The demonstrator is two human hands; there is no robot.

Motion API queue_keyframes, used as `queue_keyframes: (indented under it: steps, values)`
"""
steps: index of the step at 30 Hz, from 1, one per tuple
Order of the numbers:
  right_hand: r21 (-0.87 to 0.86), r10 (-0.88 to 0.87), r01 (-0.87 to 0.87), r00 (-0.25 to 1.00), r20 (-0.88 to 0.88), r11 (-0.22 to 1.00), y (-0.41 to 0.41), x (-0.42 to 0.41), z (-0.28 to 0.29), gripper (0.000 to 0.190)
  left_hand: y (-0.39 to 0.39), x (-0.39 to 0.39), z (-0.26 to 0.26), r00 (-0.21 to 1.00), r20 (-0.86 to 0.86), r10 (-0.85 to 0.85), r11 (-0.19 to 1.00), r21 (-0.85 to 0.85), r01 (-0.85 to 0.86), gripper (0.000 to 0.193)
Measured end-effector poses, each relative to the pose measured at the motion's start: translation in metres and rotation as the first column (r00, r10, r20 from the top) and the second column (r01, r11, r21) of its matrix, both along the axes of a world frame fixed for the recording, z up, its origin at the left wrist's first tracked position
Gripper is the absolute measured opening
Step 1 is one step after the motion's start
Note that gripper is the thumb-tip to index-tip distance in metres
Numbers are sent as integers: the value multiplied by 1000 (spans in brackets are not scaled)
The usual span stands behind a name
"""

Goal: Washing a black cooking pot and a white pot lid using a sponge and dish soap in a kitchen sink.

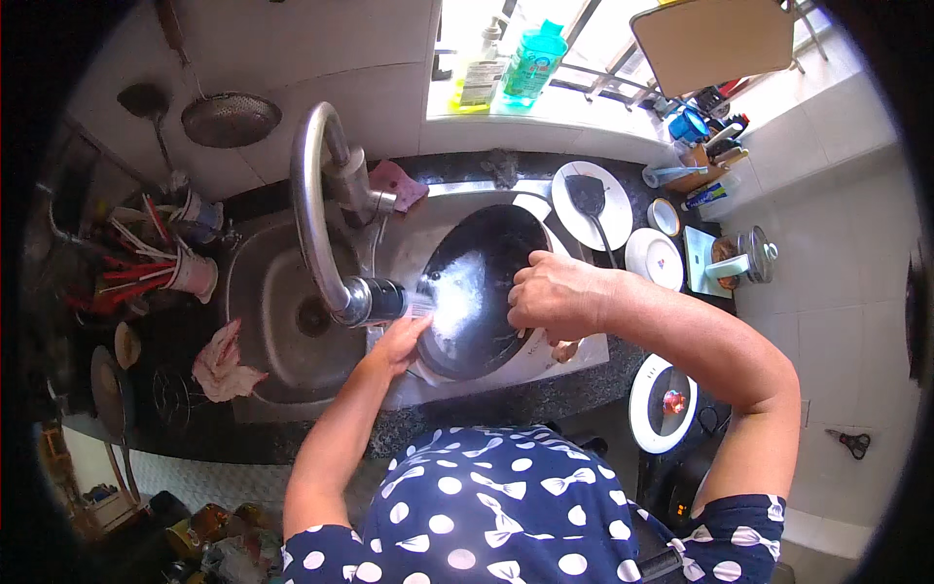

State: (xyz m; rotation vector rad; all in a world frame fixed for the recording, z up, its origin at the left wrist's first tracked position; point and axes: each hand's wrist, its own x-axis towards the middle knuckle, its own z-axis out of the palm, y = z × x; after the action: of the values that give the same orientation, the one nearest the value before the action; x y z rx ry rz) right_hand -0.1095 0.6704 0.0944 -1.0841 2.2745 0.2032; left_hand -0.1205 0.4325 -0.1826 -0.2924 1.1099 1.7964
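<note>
A dark wok point(485, 226) is tilted in the right-hand part of the steel sink, under the faucet point(314, 168). Water point(419, 303) streams from the black spout head into it, and a bright, wet patch shows inside. My left hand point(405, 343) grips the wok's left rim beside the stream. Over the right side of the wok, my right hand point(551, 296) has curled fingers; whether they hold anything is hidden. A brown, rounded part, perhaps the wok's handle point(565, 351), shows below my right wrist.
Left is a sink basin point(273, 255) with a red-and-white cloth point(228, 369) on its edge. A pink sponge point(400, 184) lies behind the faucet. Rightward are a plate point(616, 193) bearing a black spatula point(586, 197), a small bowl point(663, 217) and another plate point(651, 248).
</note>
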Motion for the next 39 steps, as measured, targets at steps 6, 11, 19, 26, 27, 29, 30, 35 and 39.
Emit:
queue_keyframes:
  steps: [6,11,19,26,27,29,30,35,39]
  values:
    - [-136,-62,51,995,-78,989,21,4,-27,27,-21,-10,14,961,236,-147,989,14,148,19]
    - [-243,-175,163,984,-27,956,46,28,-77,30,-30,-21,41,984,122,-129,949,-273,158,16]
    - [-435,-246,307,950,192,847,33,51,-124,42,-34,-22,90,921,-316,-227,828,-560,12,13]
    - [-514,-315,641,748,584,570,-35,37,-167,24,-36,-12,98,860,-466,-206,790,-598,-135,23]
    - [-514,-316,641,749,582,570,-32,33,-172,24,-35,-12,97,843,-491,-217,770,-617,-161,23]
    - [-412,-285,465,858,427,783,-25,23,-182,19,-34,-14,95,825,-516,-230,751,-634,-187,22]
    - [-223,-343,435,869,356,872,-17,19,-191,22,-33,-15,95,797,-541,-269,740,-646,-189,24]
    - [169,-14,71,949,-315,983,27,-23,-171,16,-33,-15,89,759,-555,-341,667,-711,-220,32]
    - [87,149,-122,785,-601,989,25,-58,-151,14,-32,-18,85,745,-491,-451,597,-787,-158,38]
